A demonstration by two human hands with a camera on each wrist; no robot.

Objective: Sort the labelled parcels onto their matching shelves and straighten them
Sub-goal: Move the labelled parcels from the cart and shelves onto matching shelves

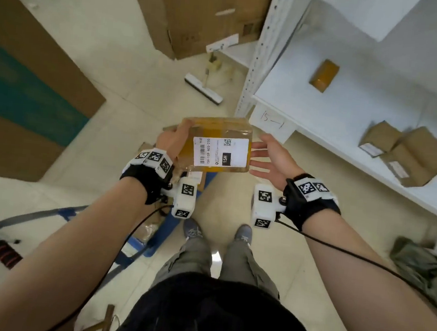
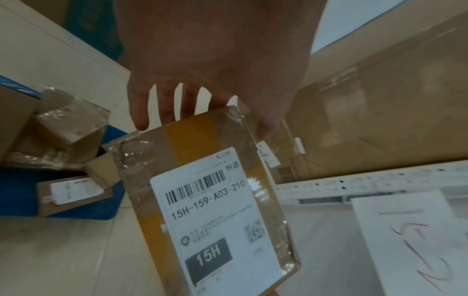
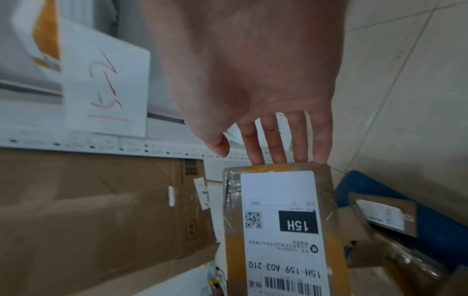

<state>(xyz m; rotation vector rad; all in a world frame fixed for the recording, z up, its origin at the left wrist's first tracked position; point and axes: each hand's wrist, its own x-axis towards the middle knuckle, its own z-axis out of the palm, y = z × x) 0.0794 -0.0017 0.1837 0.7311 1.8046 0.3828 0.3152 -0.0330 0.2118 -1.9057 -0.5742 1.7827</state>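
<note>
A flat tape-wrapped parcel (image 1: 218, 144) with a white label reading 15H is held in the air between my hands, label up. My left hand (image 1: 176, 138) grips its left end, thumb on top and fingers underneath; the left wrist view shows the fingers (image 2: 162, 108) running behind the parcel (image 2: 210, 200). My right hand (image 1: 265, 156) is spread, its straight fingertips (image 3: 278, 158) touching the other end of the parcel (image 3: 278, 230). To the right stands the white shelf (image 1: 324, 103), with a paper tag (image 1: 272, 123) marked 15-1 on its front edge.
Three brown parcels (image 1: 324, 74) (image 1: 381, 138) (image 1: 418, 158) lie on the shelf. A blue cart (image 2: 76, 200) with more parcels (image 2: 65, 138) is below my left hand. Large cardboard boxes (image 1: 200, 11) (image 1: 19, 92) stand ahead and left. A floor squeegee (image 1: 204, 89) lies by the shelf post.
</note>
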